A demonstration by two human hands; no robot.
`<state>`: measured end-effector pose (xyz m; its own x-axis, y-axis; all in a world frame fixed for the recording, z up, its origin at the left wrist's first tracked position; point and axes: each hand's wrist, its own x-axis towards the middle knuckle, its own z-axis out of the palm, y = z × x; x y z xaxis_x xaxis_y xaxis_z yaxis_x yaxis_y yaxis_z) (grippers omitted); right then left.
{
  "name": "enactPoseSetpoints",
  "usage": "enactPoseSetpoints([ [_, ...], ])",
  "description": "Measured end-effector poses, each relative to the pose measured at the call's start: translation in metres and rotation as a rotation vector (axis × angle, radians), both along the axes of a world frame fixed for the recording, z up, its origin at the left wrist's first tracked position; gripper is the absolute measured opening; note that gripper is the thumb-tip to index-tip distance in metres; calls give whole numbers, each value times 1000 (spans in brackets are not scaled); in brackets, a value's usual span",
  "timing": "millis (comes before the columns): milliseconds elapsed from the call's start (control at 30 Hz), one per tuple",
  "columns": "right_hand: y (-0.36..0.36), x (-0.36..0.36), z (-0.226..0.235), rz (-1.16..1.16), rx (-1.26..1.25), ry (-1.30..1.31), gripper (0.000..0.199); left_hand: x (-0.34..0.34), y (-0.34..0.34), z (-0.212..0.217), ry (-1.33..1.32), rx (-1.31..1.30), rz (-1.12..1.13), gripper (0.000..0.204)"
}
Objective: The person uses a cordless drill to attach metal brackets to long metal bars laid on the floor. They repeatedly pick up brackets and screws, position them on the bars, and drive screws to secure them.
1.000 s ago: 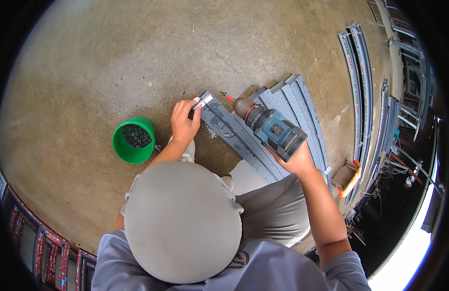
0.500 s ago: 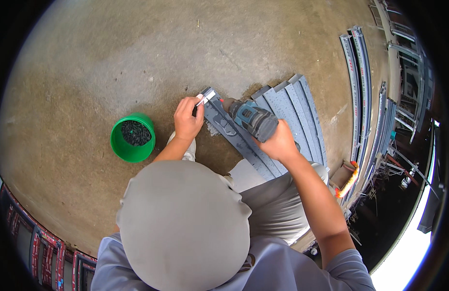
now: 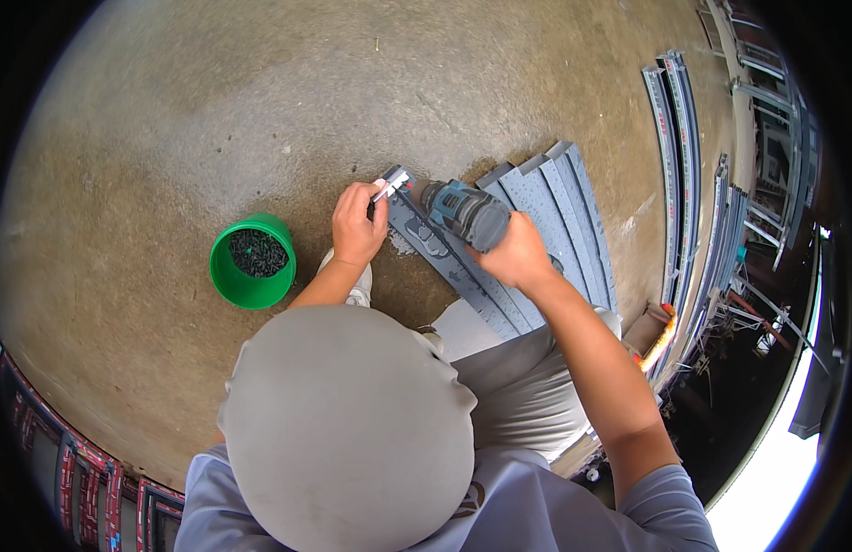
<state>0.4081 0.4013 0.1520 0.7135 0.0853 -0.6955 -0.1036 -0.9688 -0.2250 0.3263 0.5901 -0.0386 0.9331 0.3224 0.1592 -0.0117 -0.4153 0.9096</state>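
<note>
My right hand is wrapped around the grip of a blue and black cordless drill. The drill tilts toward the far left, and its red-tipped front end sits at or very near a small silver-white metal bracket. Thumb and fingers of my left hand pinch that bracket against the far end of a long grey metal profile, which slants across the floor. Its upper face carries wet patches. Whether a screw is at the drill tip cannot be made out.
Several wet grey profiles lie fanned side by side to the right. On the left stands a green bucket partly filled with small dark screw-like pieces. Long profiles line the far right floor; dark red-marked frames stand lower left.
The drill and my right hand have shifted slightly left and away from me, bringing the red tip closer to the bracket. My left hand stays nearly in place.
</note>
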Motion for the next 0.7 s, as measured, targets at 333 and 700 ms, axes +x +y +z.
enactPoseSetpoints([
  [333,2,4,-7,4,-20,-2,41,0,2,2,-20,16,-12,18],
  [700,9,11,-4,37,-61,7,41,1,1,1,-16,31,5,18],
])
